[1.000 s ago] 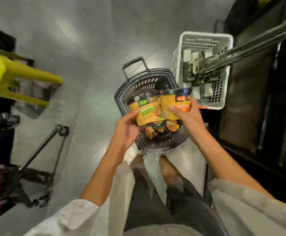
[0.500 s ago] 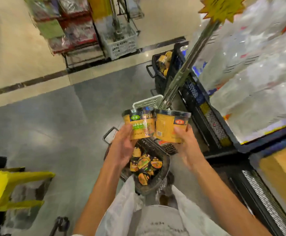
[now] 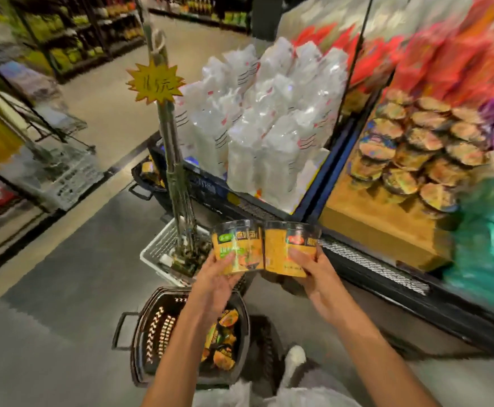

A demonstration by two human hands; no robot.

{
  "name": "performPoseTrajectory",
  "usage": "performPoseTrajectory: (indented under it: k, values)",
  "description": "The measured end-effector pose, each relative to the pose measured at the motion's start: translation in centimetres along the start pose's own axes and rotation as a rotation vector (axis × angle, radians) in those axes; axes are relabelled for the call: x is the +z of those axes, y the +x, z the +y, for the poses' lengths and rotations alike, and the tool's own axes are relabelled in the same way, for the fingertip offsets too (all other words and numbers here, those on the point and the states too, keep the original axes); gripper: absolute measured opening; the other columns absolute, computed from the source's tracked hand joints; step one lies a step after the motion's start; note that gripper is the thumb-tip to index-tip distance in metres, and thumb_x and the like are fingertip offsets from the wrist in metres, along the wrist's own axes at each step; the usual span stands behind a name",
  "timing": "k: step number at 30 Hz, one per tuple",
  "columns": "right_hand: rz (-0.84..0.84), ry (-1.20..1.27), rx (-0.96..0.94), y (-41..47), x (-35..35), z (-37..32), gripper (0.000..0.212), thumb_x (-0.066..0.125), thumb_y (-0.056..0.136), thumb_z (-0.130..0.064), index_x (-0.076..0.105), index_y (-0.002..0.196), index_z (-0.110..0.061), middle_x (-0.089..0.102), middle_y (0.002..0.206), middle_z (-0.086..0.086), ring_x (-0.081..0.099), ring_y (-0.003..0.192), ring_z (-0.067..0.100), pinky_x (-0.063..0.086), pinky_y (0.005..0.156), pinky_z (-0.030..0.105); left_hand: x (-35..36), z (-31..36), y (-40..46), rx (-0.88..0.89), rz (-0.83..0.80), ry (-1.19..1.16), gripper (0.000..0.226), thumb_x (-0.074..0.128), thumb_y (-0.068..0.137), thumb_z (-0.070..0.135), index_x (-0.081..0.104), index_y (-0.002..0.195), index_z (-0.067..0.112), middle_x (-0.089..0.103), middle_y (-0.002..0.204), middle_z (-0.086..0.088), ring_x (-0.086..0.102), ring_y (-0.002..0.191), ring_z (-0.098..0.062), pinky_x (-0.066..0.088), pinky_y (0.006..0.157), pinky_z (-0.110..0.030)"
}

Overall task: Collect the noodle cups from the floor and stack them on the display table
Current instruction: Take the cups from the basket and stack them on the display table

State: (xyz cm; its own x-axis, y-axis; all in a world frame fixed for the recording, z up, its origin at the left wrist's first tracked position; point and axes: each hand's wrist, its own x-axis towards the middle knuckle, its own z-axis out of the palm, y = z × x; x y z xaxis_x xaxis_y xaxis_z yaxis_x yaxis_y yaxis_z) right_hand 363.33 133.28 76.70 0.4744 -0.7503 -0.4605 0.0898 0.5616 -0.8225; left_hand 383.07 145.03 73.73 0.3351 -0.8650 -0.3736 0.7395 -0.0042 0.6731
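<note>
Left hand [image 3: 214, 282] grips left noodle cup [image 3: 238, 246], right hand [image 3: 314, 270] grips right noodle cup [image 3: 291, 247], fingers curled round each, cups touching side by side, axes near upright with lids up, above floor basket [image 3: 157, 333], near-left of display table [image 3: 378, 224] stack.

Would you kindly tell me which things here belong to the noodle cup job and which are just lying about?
Job:
left cup, held by left hand
right cup, held by right hand
black basket with more cups
stacked cups on the display table

Lying about:
white bags
yellow star sign
white crate
</note>
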Motion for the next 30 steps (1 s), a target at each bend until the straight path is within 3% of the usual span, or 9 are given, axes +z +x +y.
performPoseTrajectory:
  k: [3,6,9,12,17,22,24,26,30]
  values:
    - [0.077,0.049,-0.049,-1.9,-3.9,-1.1,0.095,0.09,0.069,-0.031,0.044,0.151,-0.018,0.076,0.125,0.002,0.073,0.114,0.02,0.047,0.112,0.054,3.6,-1.6,0.9,-0.102,-0.135,0.076,0.065,0.074,0.092,0.019,0.05,0.149,-0.002,0.058,0.148,-0.023,0.054,0.139,-0.04,0.034,0.123,-0.054]
    - [0.142,0.101,-0.086,-3.5,-7.7,-2.3,0.092,0.091,0.07,-0.032,0.04,0.147,-0.026,0.077,0.122,-0.003,0.074,0.111,0.012,0.052,0.1,0.041,7.2,-3.5,2.0,-0.163,-0.217,0.15,0.064,0.074,0.093,0.019,0.051,0.148,-0.002,0.056,0.149,-0.025,0.052,0.141,-0.041,0.029,0.126,-0.054]
    - [0.162,0.136,-0.135,-4.8,-11.7,-3.4,0.091,0.09,0.068,-0.034,0.048,0.148,-0.022,0.074,0.129,0.003,0.07,0.121,0.021,0.051,0.105,0.046,11.6,-5.3,2.8,-0.194,-0.274,0.158,0.09,0.093,0.073,0.025,0.051,0.148,-0.001,0.061,0.145,-0.022,0.054,0.139,-0.039,0.029,0.127,-0.054]
    - [0.174,0.195,-0.18,-5.9,-15.5,-4.7,0.1,0.09,0.068,-0.035,0.04,0.154,-0.025,0.072,0.133,0.001,0.067,0.126,0.021,0.04,0.118,0.052,15.9,-7.6,3.5,-0.212,-0.297,0.173,0.106,0.102,0.06,0.032,0.051,0.148,0.001,0.062,0.143,-0.021,0.056,0.137,-0.038,0.035,0.123,-0.05]
    - [0.225,0.197,-0.21,-6.7,-21.5,-7.1,0.088,0.085,0.075,-0.029,0.041,0.152,-0.03,0.074,0.13,-0.002,0.07,0.121,0.015,0.038,0.119,0.051,21.4,-12.1,5.5,-0.252,-0.291,0.308,0.067,0.078,0.088,0.024,0.052,0.147,0.008,0.068,0.139,-0.014,0.064,0.131,-0.03,0.042,0.118,-0.046]
    - [0.251,0.186,-0.2,-6.6,-26.7,-9.1,0.065,0.085,0.076,-0.033,0.05,0.129,-0.046,0.076,0.123,-0.009,0.072,0.11,0.004,0.04,0.112,0.045,25.3,-15.7,8.1,-0.244,-0.3,0.373,0.058,0.077,0.091,0.02,0.057,0.144,0.007,0.068,0.139,-0.016,0.064,0.13,-0.031,0.047,0.112,-0.046]
    - [0.261,0.192,-0.202,-6.3,-28.4,-9.7,0.073,0.086,0.078,-0.033,0.049,0.14,-0.039,0.074,0.128,-0.006,0.07,0.116,0.008,0.039,0.115,0.048,26.5,-16.6,9.0,-0.252,-0.318,0.362,0.063,0.079,0.091,0.02,0.054,0.146,0.004,0.065,0.141,-0.019,0.06,0.134,-0.035,0.043,0.117,-0.051]
    - [0.27,0.213,-0.21,-5.9,-29.8,-10.2,0.094,0.093,0.073,-0.039,0.042,0.152,-0.029,0.071,0.135,-0.003,0.066,0.126,0.016,0.037,0.12,0.053,27.9,-17.0,9.9,-0.251,-0.332,0.343,0.069,0.078,0.088,0.019,0.051,0.149,0.003,0.063,0.144,-0.02,0.058,0.137,-0.036,0.039,0.12,-0.052]
    - [0.319,0.219,-0.207,-5.1,-31.7,-11.4,0.114,0.101,0.049,-0.055,0.048,0.146,-0.029,0.073,0.131,-0.003,0.068,0.124,0.016,0.038,0.118,0.054,30.8,-17.4,12.7,-0.222,-0.347,0.375,0.072,0.075,0.086,0.016,0.048,0.151,0.004,0.063,0.145,-0.018,0.058,0.137,-0.035,0.038,0.121,-0.052]
